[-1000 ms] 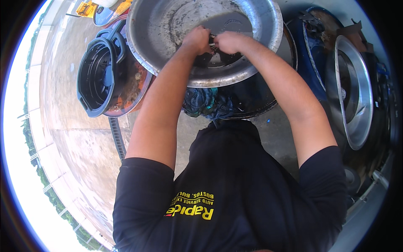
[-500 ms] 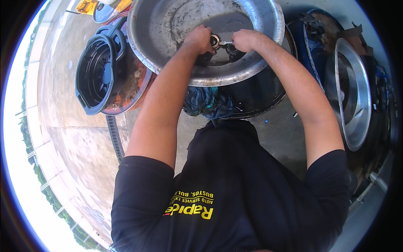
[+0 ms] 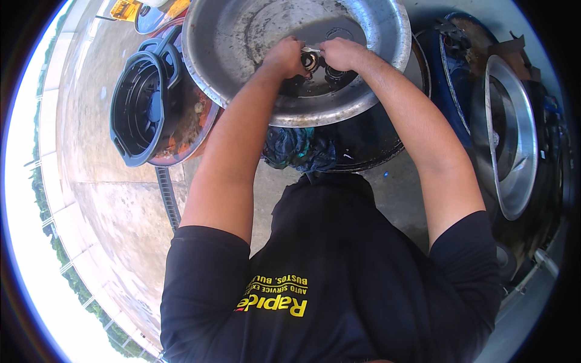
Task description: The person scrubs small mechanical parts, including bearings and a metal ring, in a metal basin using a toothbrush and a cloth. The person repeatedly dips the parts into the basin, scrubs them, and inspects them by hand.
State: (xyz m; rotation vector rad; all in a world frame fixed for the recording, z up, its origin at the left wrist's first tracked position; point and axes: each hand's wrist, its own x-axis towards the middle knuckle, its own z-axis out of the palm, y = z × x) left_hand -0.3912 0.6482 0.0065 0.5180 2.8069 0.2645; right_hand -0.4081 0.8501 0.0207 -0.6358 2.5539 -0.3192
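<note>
A wide metal basin (image 3: pixel 233 78) holds dark liquid, and both my hands work low inside it. My left hand (image 3: pixel 285 58) is closed around a dark round part whose top is a light metal ring (image 3: pixel 309 61). In my right hand (image 3: pixel 341 54), the fingers pinch a thin, pale tool (image 3: pixel 311 49) of a kind I cannot make out. Its end reaches over the far edge of the ring, close to my left fingertips. Beside the held part, a dark ring-shaped piece (image 3: pixel 336 74) lies in the liquid, partly hidden under my right hand.
The basin rests on a dark drum (image 3: pixel 372 142). Dark crumpled rags (image 3: pixel 296 148) hang below its near rim. A black drain pan (image 3: pixel 134 109) stands on a rusty drum at left. To the right are a blue drum (image 3: pixel 449 72) and another metal basin (image 3: pixel 525 157).
My right hand has moved left, closer to my left hand. The pale tool has gone from the right side of the ring to its far edge. My left hand keeps its hold.
</note>
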